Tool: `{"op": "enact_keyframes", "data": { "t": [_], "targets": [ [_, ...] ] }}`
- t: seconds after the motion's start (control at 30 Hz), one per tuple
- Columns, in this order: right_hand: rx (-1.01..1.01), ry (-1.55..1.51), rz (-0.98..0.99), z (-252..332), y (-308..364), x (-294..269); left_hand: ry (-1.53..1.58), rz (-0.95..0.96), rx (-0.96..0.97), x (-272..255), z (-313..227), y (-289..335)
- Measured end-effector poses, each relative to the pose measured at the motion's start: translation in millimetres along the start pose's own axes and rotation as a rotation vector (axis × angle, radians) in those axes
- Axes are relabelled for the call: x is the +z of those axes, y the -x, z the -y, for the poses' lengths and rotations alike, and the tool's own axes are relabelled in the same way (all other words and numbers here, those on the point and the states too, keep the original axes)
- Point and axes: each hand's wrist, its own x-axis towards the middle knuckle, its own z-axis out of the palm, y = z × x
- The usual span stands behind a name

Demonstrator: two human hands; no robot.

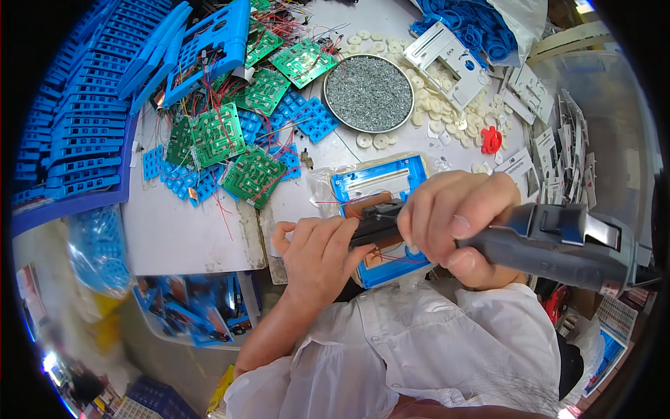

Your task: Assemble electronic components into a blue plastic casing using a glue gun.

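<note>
A blue plastic housing [410,167] lies open in front of me at the table's near edge, with a white strip and a brown board inside. My left hand [310,255] is closed on a black plastic part [377,227] over the housing, its thumb at the near side. In my right hand [460,223] is a dark grey electric screwdriver [551,251] with a metal clip on its body, held sideways. The fist hides the tool's tip, so whether it touches the black part I cannot tell. Thin red wires [328,203] run out of the housing.
A round dish of small screws [370,94] stands beyond the housing. Green circuit boards [255,174] with red wires lie left of it, over blue keypads. Stacked blue casings [84,140] fill the far left. White panels [447,66], cream discs and a red part [491,140] lie right.
</note>
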Motion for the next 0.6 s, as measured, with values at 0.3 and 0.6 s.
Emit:
{"op": "enact_keyframes", "data": {
  "t": [0.3, 0.6],
  "targets": [
    [0.073, 0.064, -0.100, -14.3, 7.3, 10.4, 0.023, -0.018, 0.043, 1.2, 3.7, -0.8],
    [0.080, 0.161, -0.019, -16.6, 7.1, 7.4, 0.045, -0.013, 0.035, 3.0, 5.3, 2.5]
  ]
}}
